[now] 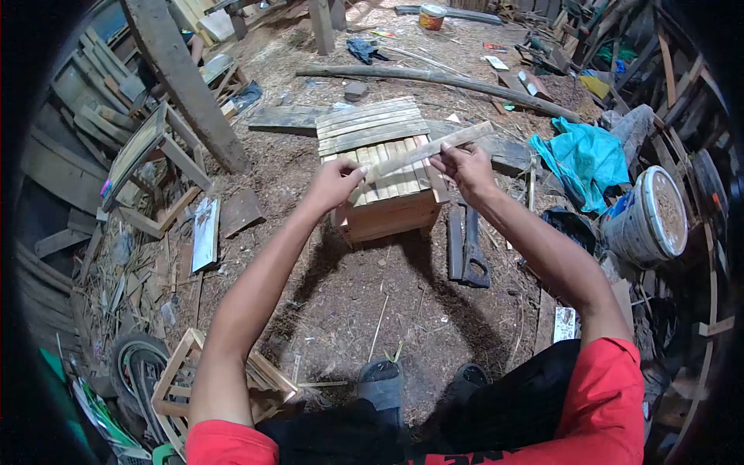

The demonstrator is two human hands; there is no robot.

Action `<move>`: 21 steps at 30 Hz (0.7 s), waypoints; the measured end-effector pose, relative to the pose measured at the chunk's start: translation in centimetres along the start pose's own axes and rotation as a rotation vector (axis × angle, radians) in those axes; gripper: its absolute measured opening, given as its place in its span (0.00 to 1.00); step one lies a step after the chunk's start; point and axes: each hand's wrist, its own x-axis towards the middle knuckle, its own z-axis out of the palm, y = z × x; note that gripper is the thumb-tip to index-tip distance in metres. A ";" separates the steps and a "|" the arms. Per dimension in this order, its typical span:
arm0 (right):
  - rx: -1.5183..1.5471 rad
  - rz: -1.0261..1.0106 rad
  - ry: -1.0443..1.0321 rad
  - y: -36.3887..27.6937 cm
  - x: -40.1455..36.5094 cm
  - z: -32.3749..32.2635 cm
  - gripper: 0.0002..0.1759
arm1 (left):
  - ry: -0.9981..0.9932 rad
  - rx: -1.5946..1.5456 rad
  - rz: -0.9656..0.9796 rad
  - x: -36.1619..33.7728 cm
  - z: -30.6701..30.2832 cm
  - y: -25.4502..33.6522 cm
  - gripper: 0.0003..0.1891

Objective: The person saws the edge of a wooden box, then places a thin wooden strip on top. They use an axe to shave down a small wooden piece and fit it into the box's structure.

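A thin wooden slat (415, 157) is held between my two hands, slanting up to the right. My left hand (338, 183) pinches its lower left end. Toward the right end, my right hand (465, 164) grips it between thumb and fingers. Beneath the slat stands a small wooden stool-like piece (391, 219) with a slatted top. Darker slats (370, 124) lie side by side across its far part, over paler ones running toward me. A handsaw (474, 267) lies on the ground to the right of the piece.
A long pole (434, 77) and a dark plank (283, 118) lie behind the piece. On the right are a teal plastic sheet (585, 159) and a white bucket (645, 215). At left stand a post (182, 85) and a wooden frame (159, 167). A slatted crate (182, 380) and wheel (138, 364) sit lower left.
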 end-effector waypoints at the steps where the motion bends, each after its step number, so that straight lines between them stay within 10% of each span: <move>1: 0.046 -0.013 -0.015 0.4 0.5 0.5 0.18 | 0.021 -0.121 -0.048 0.0 -0.4 -0.6 0.13; 10: -0.151 0.246 -0.096 2.0 2.6 2.4 0.13 | 0.227 -0.514 -0.192 2.3 -4.1 -5.0 0.12; 21: -0.909 -0.414 0.082 4.5 7.6 -6.2 0.18 | 0.450 -0.377 -0.172 2.5 -3.2 -8.0 0.13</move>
